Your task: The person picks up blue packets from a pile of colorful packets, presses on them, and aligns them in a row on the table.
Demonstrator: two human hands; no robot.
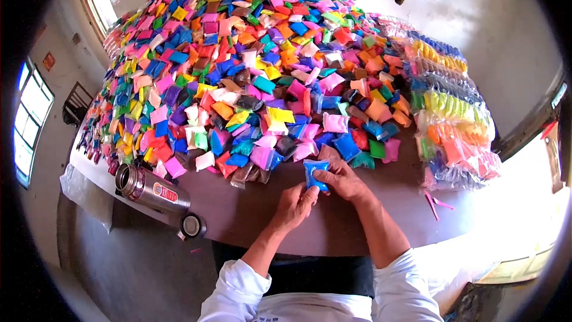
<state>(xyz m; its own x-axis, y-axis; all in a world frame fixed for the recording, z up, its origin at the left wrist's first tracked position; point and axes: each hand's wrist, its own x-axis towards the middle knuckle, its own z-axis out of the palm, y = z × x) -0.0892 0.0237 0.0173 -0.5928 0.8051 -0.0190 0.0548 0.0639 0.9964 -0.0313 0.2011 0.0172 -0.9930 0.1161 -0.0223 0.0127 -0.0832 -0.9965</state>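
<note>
Between my two hands, above the front part of the table, is a small blue packet (315, 173) in clear plastic. My left hand (296, 204) pinches its lower end with thumb and fingers. From the right, my right hand (344, 179) grips the packet, its thumb lying across the blue face. Just beyond my hands a large heap of small coloured packets (262, 156) covers the table. What is inside the packets cannot be made out for certain.
Bundled rows of coloured packets (456, 107) are stacked at the right. Pink plastic tools (438, 204) lie near the right front. A steel flask (152, 189) lies at the left, its black lid (192, 225) by the table edge (250, 245). A clear plastic bag (86, 194) hangs there.
</note>
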